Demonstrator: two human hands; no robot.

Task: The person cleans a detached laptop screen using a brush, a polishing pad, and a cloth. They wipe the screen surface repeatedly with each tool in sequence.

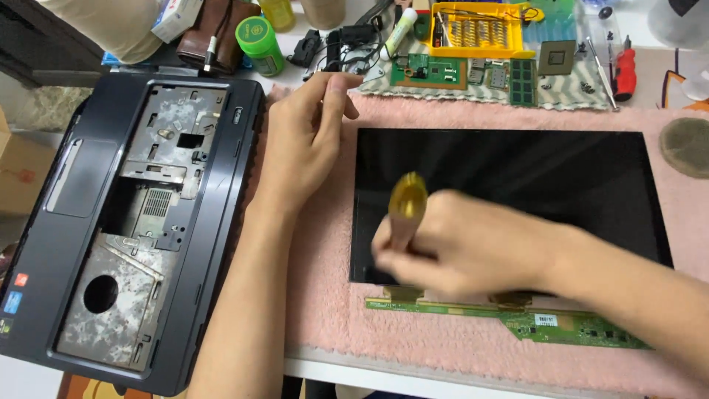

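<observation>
Panel: display panel (509, 192), flat glossy black rectangle, flat on pink fleecy mat (325, 295) atop the tabletop; green circuit strip (509, 318) along its near edge.
Right hand (458, 247): fingers clamped on yellow-handled tool (407, 199), blurred, probably a screwdriver, over the panel's near-left corner.
Left hand (303, 148): fingers loosely together, empty, resting on the mat beside grey laptop shell (125, 229).

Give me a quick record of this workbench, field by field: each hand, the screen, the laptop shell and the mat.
Right hand: grips a yellow-handled tool, blurred, over the panel's lower left corner
Left hand: empty, resting on the pink mat
Screen panel: black, lying flat on the mat, green circuit strip along its near edge
Laptop shell: keyboard removed, left of the mat
Far edge: green bottle, yellow bit case, red screwdriver
</observation>
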